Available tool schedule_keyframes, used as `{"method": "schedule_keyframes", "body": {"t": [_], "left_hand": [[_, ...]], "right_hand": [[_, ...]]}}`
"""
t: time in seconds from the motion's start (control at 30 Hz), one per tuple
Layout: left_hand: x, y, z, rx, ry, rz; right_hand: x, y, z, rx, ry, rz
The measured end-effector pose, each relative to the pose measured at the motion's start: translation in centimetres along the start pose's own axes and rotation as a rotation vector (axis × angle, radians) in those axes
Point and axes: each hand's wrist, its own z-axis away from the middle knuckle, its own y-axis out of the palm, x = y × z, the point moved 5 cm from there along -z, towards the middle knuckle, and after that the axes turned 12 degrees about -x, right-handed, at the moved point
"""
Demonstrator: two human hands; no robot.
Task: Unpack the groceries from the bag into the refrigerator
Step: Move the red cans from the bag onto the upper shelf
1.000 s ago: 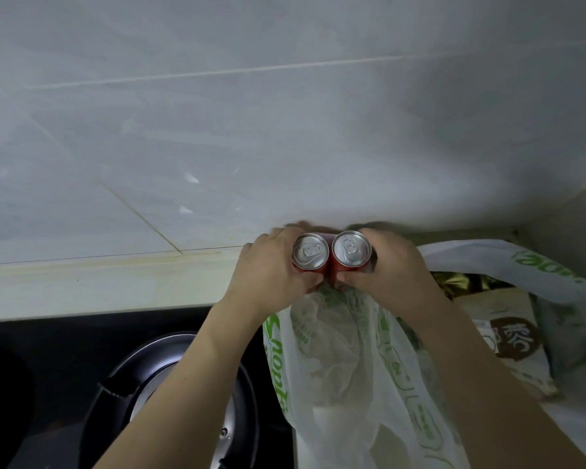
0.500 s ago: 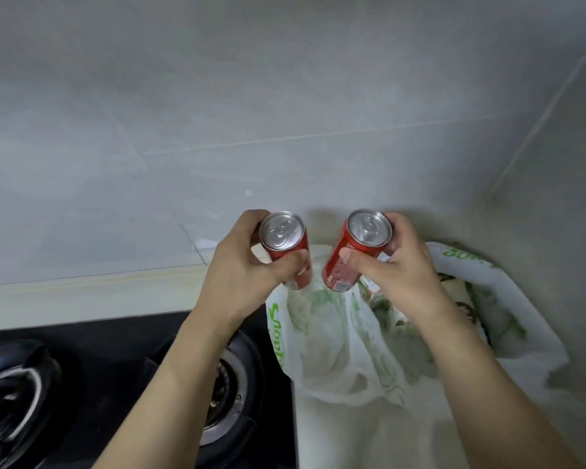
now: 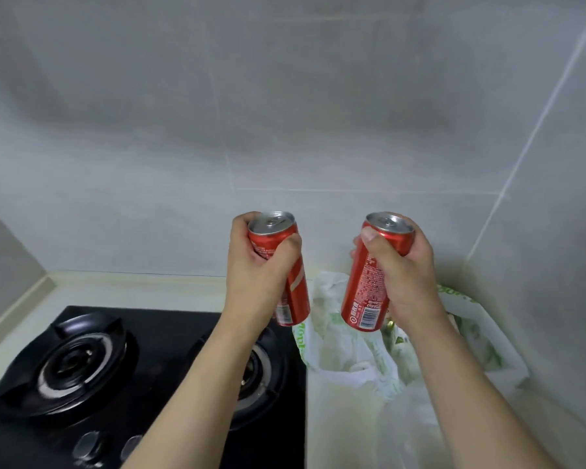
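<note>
My left hand [image 3: 257, 265] grips a tall red soda can [image 3: 293, 292] near its top, held upright above the right stove burner. My right hand [image 3: 400, 269] grips a second red soda can [image 3: 366, 292], tilted slightly, above the bag. The white plastic grocery bag [image 3: 345, 353] with green print lies open on the counter in the corner below both cans. Its contents are mostly hidden by my right arm. No refrigerator is in view.
A black gas stove [image 3: 142, 374] with two burners fills the lower left, its knobs at the front. A pale counter [image 3: 352, 431] runs to the right of it. Grey tiled walls [image 3: 285, 113] close the back and right side.
Both cans have risen out of the bag and moved apart, left can over the stove. The view has tilted down, showing more of the stove and counter.
</note>
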Motion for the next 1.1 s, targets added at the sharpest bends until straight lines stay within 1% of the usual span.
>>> {"method": "schedule_keyframes", "body": {"t": [0.1,0.3,0.57,0.8,0.93,1.1], "left_hand": [[-1.4,-1.7,0.6,-0.052,0.037,-0.024],[-3.0,-4.0,1.8,-0.183,0.054,-0.039],[-5.0,-8.3,3.7,-0.323,0.153,-0.146],[-6.1,-15.7,5.0,-0.486,0.196,-0.269],[-6.7,-21.2,6.2,-0.608,0.2,-0.342],[-8.7,-28.7,8.7,-0.708,0.213,-0.446]], "right_hand": [[1.2,1.3,1.7,0.028,-0.032,0.012],[2.7,2.8,3.9,0.131,-0.085,0.015],[2.2,6.8,6.0,0.274,-0.098,-0.01],[0.9,13.2,9.9,0.45,-0.053,-0.088],[0.1,17.5,13.4,0.548,-0.021,-0.113],[-0.5,23.3,19.2,0.666,0.038,-0.162]]}}
